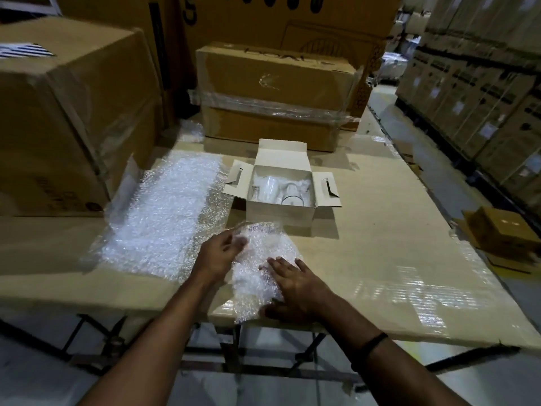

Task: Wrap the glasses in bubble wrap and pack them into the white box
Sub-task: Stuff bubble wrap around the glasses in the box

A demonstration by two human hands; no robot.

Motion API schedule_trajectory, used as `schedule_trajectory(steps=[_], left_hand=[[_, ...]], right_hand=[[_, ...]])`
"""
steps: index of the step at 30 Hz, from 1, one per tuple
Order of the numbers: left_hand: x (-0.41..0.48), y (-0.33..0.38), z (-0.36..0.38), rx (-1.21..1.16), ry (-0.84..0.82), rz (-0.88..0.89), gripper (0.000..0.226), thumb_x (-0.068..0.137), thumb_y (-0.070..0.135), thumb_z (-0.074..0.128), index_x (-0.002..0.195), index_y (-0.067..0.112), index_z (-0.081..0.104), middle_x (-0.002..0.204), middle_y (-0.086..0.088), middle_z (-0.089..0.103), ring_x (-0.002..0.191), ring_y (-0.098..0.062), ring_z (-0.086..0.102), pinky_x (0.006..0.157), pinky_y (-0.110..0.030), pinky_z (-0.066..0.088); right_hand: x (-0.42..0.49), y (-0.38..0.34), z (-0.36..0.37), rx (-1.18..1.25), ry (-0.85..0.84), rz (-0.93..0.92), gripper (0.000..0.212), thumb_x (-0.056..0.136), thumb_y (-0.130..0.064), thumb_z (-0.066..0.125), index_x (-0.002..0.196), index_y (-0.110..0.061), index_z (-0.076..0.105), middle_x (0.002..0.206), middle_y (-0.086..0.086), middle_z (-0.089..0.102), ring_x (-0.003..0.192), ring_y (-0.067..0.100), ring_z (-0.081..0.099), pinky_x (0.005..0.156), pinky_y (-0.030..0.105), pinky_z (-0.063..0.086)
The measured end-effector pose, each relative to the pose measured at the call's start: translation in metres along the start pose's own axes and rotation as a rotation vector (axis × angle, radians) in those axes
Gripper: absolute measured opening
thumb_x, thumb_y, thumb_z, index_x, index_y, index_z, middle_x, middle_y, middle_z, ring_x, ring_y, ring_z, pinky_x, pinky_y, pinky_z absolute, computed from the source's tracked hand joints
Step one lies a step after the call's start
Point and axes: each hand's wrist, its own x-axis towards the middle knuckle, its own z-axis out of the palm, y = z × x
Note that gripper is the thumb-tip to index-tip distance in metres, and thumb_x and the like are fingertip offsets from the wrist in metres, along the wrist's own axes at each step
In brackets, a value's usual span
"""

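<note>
At the near edge of the table (380, 230), a sheet of bubble wrap (262, 253) lies bunched under both hands. The right hand (292, 281) rests flat on it, fingers straight and spread, pressing it down. The left hand (221, 254) is at the sheet's left edge with its fingers curled into the film. It is blurred, but it looks like a grasp on the wrap. Whether a glass already sits inside that bundle cannot be told, because the film hides it.

The white box (279, 216) stands just beyond the bundle with its flaps open. Inside it are glasses (291, 194), at least one of them apparently bare. A spare stack of bubble wrap (169, 212) lies to the left.

The step in hand looks like rolling or folding the sheet closed. To do it well, the flat hand should pin the roll while the other pulls the free edge over snugly. The loose ends then get tucked in (open ends let a glass slide out). The bundle hangs partly over the table's near edge, so nudging it farther in first would be safer.
</note>
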Motion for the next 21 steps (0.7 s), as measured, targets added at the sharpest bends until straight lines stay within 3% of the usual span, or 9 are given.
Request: schedule_trajectory(steps=[3,5,7,11,14,16,18,20,21], left_hand=[[0.009,0.001,0.007,0.033,0.088,0.014,0.011,0.09,0.025,0.069,0.1,0.022,0.071,0.094,0.005,0.072,0.087,-0.016,0.068,0.066,-0.029,0.053],[0.016,0.006,0.01,-0.034,0.186,0.047,0.005,0.091,0.02,0.067,0.095,0.019,0.07,0.088,0.003,0.072,0.084,-0.014,0.067,0.068,-0.026,0.052],[0.026,0.011,0.009,-0.089,0.241,0.059,0.004,0.091,0.021,0.066,0.092,0.02,0.07,0.088,0.002,0.072,0.084,-0.017,0.068,0.071,-0.031,0.054],[0.048,0.009,0.008,0.06,0.208,0.107,0.006,0.095,0.021,0.061,0.095,0.023,0.066,0.088,0.003,0.068,0.085,-0.021,0.066,0.075,-0.036,0.055],[0.055,0.007,0.008,0.132,0.208,0.12,0.012,0.097,0.019,0.059,0.106,0.02,0.067,0.095,-0.001,0.07,0.083,-0.018,0.065,0.064,-0.023,0.049],[0.053,0.006,0.008,0.194,0.21,0.151,0.026,0.098,0.016,0.058,0.123,0.017,0.062,0.111,-0.002,0.068,0.081,-0.01,0.061,0.063,-0.018,0.045],[0.048,0.004,0.009,0.297,0.226,0.274,0.04,0.096,0.014,0.059,0.136,0.017,0.053,0.128,0.004,0.058,0.102,-0.012,0.058,0.083,-0.024,0.045],[0.045,-0.001,0.009,0.535,0.172,0.483,0.041,0.097,0.021,0.058,0.137,0.021,0.051,0.145,0.002,0.048,0.13,-0.02,0.045,0.106,-0.034,0.032],[0.043,-0.003,0.008,0.659,0.062,0.537,0.039,0.098,0.027,0.055,0.137,0.025,0.052,0.15,0.002,0.043,0.139,-0.022,0.035,0.114,-0.039,0.021]], right_hand=[[-0.004,-0.003,0.004,0.079,0.077,0.016,0.085,0.091,-0.066,0.038,0.155,-0.022,0.002,0.163,0.004,0.002,0.15,0.02,0.007,0.121,0.043,0.005],[-0.009,-0.004,0.005,0.08,0.075,0.038,0.091,0.09,-0.061,0.05,0.155,-0.023,-0.001,0.164,0.004,0.0,0.15,0.02,0.006,0.121,0.042,0.005],[-0.012,-0.005,0.011,0.067,0.043,0.073,0.099,0.086,-0.064,0.053,0.155,-0.024,-0.006,0.163,0.005,-0.005,0.15,0.021,0.001,0.12,0.041,0.001],[-0.016,-0.014,0.021,0.04,0.037,0.064,0.103,0.078,-0.088,0.025,0.154,-0.028,-0.009,0.162,0.005,-0.011,0.15,0.021,-0.009,0.12,0.048,-0.006],[-0.015,-0.014,0.019,0.099,0.055,0.105,0.106,0.069,-0.092,0.004,0.154,-0.03,-0.004,0.162,0.003,-0.013,0.149,0.019,-0.014,0.119,0.051,-0.008],[-0.009,-0.011,0.018,0.169,0.114,0.171,0.104,0.07,-0.088,-0.008,0.155,-0.029,-0.003,0.161,0.002,-0.015,0.148,0.017,-0.016,0.118,0.049,-0.012],[-0.003,-0.01,0.02,0.184,0.119,0.219,0.104,0.07,-0.084,-0.016,0.155,-0.026,-0.002,0.162,0.001,-0.014,0.148,0.016,-0.016,0.117,0.047,-0.012],[0.001,-0.009,0.024,0.164,0.09,0.234,0.103,0.07,-0.081,-0.017,0.155,-0.026,-0.002,0.162,0.0,-0.012,0.149,0.016,-0.015,0.116,0.046,-0.012],[0.002,-0.009,0.025,0.161,0.082,0.24,0.101,0.071,-0.08,-0.016,0.155,-0.026,-0.002,0.162,-0.001,-0.012,0.149,0.016,-0.013,0.116,0.046,-0.011]])
